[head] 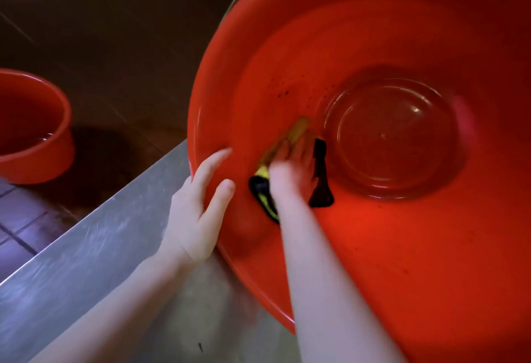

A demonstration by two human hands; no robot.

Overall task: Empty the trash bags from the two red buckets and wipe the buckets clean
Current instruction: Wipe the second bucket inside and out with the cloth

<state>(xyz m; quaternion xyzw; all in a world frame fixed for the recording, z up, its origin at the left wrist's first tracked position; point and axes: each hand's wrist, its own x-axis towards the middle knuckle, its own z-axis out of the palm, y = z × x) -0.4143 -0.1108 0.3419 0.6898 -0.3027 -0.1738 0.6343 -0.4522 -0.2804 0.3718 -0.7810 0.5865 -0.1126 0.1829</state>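
big red bucket (pixel 373 247) tilted; second bucket (pixel 37 161) upright

The near bucket (pixel 373 247) sits on the counter (pixel 86 262) (cloth (pixel 321 190) inside it), the second bucket (pixel 34 133) on the floor (pixel 115 46) left.
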